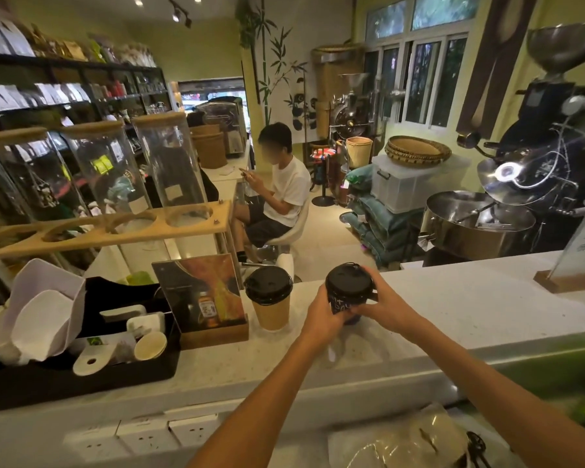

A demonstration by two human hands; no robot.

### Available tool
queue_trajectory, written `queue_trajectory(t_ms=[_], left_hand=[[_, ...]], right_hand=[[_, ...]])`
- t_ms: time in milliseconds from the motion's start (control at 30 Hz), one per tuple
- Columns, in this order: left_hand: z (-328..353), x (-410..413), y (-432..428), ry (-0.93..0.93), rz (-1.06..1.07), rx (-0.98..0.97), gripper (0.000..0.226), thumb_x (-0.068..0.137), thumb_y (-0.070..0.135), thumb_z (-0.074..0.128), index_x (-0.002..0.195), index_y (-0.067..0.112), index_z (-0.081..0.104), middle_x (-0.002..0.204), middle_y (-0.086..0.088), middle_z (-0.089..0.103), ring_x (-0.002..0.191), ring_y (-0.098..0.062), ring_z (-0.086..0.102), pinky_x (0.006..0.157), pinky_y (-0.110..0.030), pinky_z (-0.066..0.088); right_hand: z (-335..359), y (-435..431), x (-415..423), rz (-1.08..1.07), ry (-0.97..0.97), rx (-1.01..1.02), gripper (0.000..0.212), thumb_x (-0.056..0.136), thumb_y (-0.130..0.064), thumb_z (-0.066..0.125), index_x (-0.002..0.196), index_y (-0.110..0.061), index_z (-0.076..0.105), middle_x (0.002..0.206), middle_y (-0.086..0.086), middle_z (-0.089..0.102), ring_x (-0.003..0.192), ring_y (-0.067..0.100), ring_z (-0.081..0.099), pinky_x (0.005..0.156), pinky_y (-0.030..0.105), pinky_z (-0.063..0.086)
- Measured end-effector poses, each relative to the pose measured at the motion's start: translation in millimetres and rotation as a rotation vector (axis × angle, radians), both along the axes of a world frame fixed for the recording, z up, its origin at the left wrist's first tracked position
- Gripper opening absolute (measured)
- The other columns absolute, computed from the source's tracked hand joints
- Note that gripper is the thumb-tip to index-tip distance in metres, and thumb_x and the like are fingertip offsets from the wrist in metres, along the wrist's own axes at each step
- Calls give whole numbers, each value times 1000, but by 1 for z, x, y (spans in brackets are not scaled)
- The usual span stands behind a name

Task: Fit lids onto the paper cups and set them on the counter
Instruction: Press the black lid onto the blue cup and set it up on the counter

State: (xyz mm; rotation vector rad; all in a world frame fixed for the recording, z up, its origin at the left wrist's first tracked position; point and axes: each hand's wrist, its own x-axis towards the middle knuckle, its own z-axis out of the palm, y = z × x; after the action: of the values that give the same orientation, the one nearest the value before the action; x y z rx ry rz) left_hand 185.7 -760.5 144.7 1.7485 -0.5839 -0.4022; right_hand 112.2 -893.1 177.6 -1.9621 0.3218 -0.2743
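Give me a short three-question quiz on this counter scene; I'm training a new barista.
1. True or false: the kraft paper cup standing on the counter already wears a black lid.
2. Which hands grip the dark paper cup? A) left hand only B) right hand only C) both
3. Fill in: the kraft cup stands just right of the framed ____.

Key: 1 true; 2 C; 3 picture.
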Motion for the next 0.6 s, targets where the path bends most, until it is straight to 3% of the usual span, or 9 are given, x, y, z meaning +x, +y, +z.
queue_trajectory(t_ms=[100, 167, 333, 433, 533, 600], left_hand=[[-2, 1, 0, 14, -11, 2, 73, 81, 16, 79, 144, 20, 41, 139, -3, 57, 126, -21, 54, 98, -29, 50], [2, 0, 0, 5, -22, 20, 74, 82, 16, 78, 145, 19, 39, 141, -4, 56, 129, -23, 53, 96, -26, 49], [1, -11, 10, 99, -50, 132, 90, 84, 16, 77, 152, 13, 19, 155, -10, 37, 139, -30, 41, 111, -44, 41], [-3, -19, 24, 79, -31, 244, 80, 91, 3, 63, 154, 14, 15, 161, -8, 26, 144, -29, 32, 106, -34, 41], [-4, -28, 40, 12, -68, 365, 73, 92, 0, 59, 153, 12, 21, 160, -10, 28, 145, -27, 32, 115, -40, 37], [3, -33, 53, 16, -100, 419, 66, 93, 5, 61, 151, 13, 29, 156, -9, 37, 140, -26, 40, 110, -41, 43]], right_hand=[[-6, 2, -1, -52, -5, 21, 84, 80, 8, 74, 150, -12, 31, 149, 14, 45, 137, 34, 45, 111, 51, 41], [-6, 4, -2, -57, 26, 36, 92, 82, 7, 73, 155, -14, 21, 156, 15, 37, 139, 36, 42, 110, 52, 41], [-5, 7, -8, -36, 135, 79, 113, 86, 2, 71, 155, -29, -13, 165, 10, 17, 143, 39, 37, 108, 50, 40], [-7, 9, -15, -62, 182, 104, 113, 88, -6, 71, 154, -36, -16, 167, 8, 9, 144, 42, 32, 105, 52, 42], [-2, 13, -26, -173, 235, 35, 106, 90, -17, 71, 155, -32, -11, 167, 10, 9, 144, 40, 33, 87, 41, 52], [5, 17, -34, -253, 208, -34, 95, 92, -19, 67, 157, -25, -2, 165, 13, 15, 144, 38, 33, 94, 43, 51]])
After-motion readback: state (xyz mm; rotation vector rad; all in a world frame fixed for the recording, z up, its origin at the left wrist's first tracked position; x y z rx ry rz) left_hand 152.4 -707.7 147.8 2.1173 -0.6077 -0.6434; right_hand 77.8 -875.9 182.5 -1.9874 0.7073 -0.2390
